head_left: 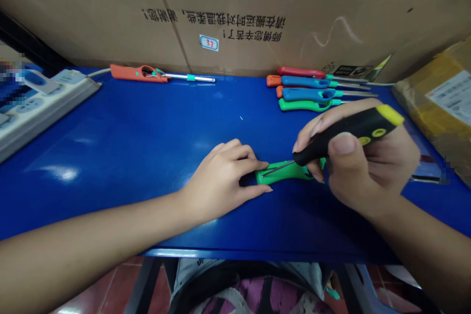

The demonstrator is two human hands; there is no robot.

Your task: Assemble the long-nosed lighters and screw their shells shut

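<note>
A green long-nosed lighter [282,171] lies on the blue table, its far end hidden behind my right hand. My left hand [230,176] pinches the handle's left end between thumb and fingers. In my right hand [371,171] is a screwdriver [342,132] with a black and yellow handle, held slanting. Its thin metal shaft reaches down to the left, and the tip meets the green handle near my left fingertips. Whether the tip sits in a screw is too small to tell.
Several lighters [305,94] in red, blue and green lie at the back right. An orange lighter [140,73] rests at the back left. A power strip [44,103] stands on the left. A large cardboard box [235,0] walls the back; another taped box [437,88] is at right.
</note>
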